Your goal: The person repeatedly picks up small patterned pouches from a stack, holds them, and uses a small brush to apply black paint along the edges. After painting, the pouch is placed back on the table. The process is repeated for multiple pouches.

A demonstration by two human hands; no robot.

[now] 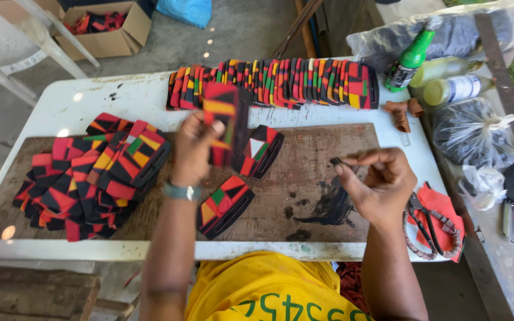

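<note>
While the left hand [194,145] grips a patterned strap [221,122], the right hand [379,181] pinches a tiny dark bit [335,161].
Held above the board [304,148], the strap stands long axis near-to-far, its lower part hidden by fingers. Farther off runs a row of straps [275,83]; what the bit is stays unclear.

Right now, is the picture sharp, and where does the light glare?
Head view: mostly sharp; sun spots glare on the white table edge, and the right hand is slightly soft; the left hand grips a patterned piece in shade; edges bow a little.
</note>
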